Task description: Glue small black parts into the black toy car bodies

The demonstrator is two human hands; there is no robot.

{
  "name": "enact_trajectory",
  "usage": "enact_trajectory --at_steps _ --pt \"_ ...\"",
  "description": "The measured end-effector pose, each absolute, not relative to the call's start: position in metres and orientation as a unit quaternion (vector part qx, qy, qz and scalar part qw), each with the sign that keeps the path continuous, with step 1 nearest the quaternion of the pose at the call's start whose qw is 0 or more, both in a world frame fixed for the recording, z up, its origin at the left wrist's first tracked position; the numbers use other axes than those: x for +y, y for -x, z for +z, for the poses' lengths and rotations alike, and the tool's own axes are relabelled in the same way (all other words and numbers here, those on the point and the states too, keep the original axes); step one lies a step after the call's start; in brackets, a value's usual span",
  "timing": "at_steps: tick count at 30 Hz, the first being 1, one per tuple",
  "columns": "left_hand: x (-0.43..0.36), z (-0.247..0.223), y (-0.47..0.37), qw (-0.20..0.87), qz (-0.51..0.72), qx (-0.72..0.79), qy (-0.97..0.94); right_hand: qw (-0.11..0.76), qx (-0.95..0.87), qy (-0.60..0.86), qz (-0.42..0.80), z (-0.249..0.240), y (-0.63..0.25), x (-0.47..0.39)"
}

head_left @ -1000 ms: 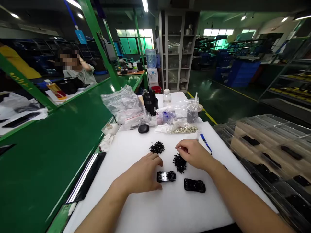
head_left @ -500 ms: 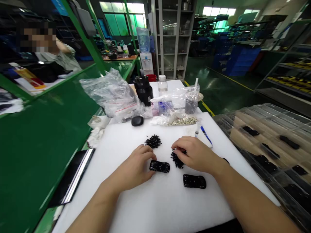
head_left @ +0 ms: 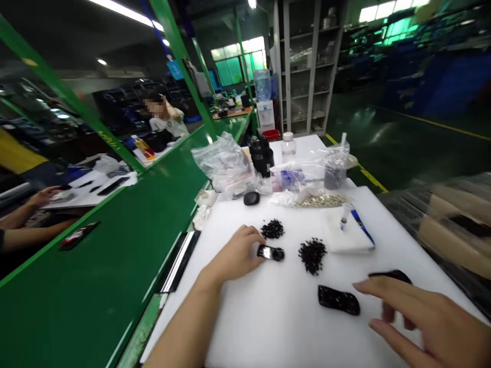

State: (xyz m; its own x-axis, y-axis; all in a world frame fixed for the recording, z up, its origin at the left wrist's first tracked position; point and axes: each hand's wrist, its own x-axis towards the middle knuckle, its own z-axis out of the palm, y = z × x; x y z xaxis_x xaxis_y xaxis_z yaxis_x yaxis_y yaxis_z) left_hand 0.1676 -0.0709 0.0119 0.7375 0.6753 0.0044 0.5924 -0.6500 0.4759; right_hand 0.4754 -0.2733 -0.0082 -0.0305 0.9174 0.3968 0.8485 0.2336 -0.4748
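My left hand (head_left: 240, 255) pinches one end of a small glossy black car-shaped part (head_left: 271, 253), which catches a bright reflection. Just behind it lies a pile of tiny black pieces (head_left: 272, 229), and a larger pile of the same pieces (head_left: 312, 255) sits to its right. At the lower right, my right hand (head_left: 422, 312) hovers with fingers apart and nothing visible in them. Left of its fingertips rests a second black car-shaped part (head_left: 339, 300). Another dark part (head_left: 391, 276) lies behind that hand, partly covered by it.
A syringe-like tube (head_left: 344, 217) and a blue tool (head_left: 362, 227) lie on a white pad. Farther back are a black case (head_left: 251, 198), clear plastic bags (head_left: 226, 163) and a black bottle (head_left: 261, 156). A green partition (head_left: 95, 271) borders the left; another person sits beyond it.
My right hand has left the larger pile, swinging right and toward me, and its fingers have opened. My left hand still holds the car-shaped part, now more reflective. The view has turned left.
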Motion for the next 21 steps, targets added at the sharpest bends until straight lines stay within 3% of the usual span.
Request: enact_trajectory --at_steps 3,8,14,21 --pt "-0.066 0.012 -0.168 0.227 0.079 0.364 -0.900 0.231 -0.749 0.619 0.040 -0.030 -0.461 -0.283" --pt "-0.065 0.009 -0.169 0.229 0.051 0.373 -0.898 0.220 -0.703 0.669 0.098 -0.048 -0.442 -0.272" --pt "-0.060 0.006 -0.170 0.222 0.042 0.368 -0.902 0.205 -0.706 0.645 0.208 -0.021 -0.447 -0.262" --pt "-0.072 0.003 -0.178 0.260 0.066 0.337 -0.903 0.142 -0.812 0.549 0.137 0.005 -0.426 -0.237"
